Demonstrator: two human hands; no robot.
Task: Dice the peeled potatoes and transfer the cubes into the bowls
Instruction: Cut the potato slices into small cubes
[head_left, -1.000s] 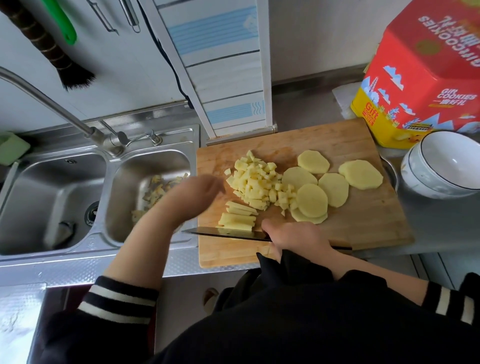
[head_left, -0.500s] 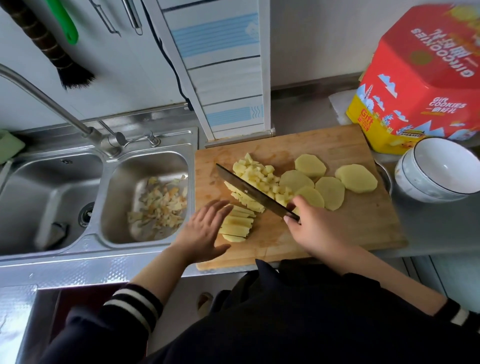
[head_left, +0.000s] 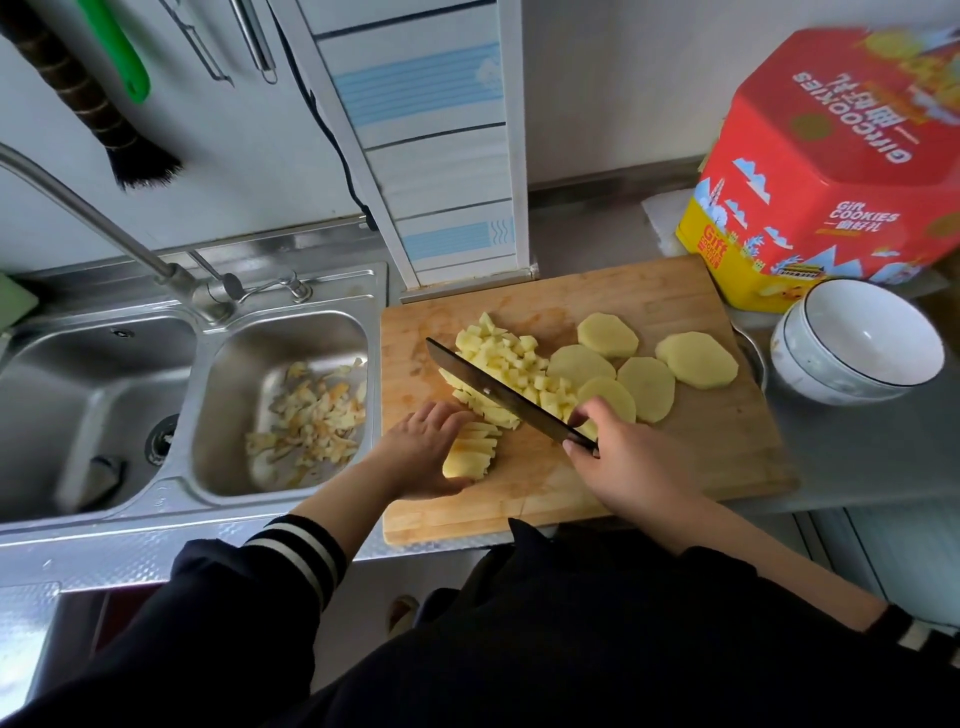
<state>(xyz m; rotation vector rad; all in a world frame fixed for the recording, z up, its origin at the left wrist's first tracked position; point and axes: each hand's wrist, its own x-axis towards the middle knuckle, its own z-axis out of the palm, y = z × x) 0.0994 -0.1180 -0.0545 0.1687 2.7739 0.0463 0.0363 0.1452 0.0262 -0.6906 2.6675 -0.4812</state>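
At centre frame, on the board (head_left: 675, 306), the left hand (head_left: 423, 452) lies over a bundle of potato strips (head_left: 470, 452), fingers bent down on its left side. The right hand (head_left: 628, 457) is wrapped round the handle of the knife (head_left: 498, 392), whose blade slants up-left between the strips and the heap of cubes (head_left: 511, 361). Five slices (head_left: 696, 359) wait to the right; two stacked bowls (head_left: 857, 343) sit at the right edge, nothing in the top one.

To dice well, I would square the strips, turn the blade across them, tuck the fingertips back and cut evenly from the free end. Wet strips may slide, so press down firmly.
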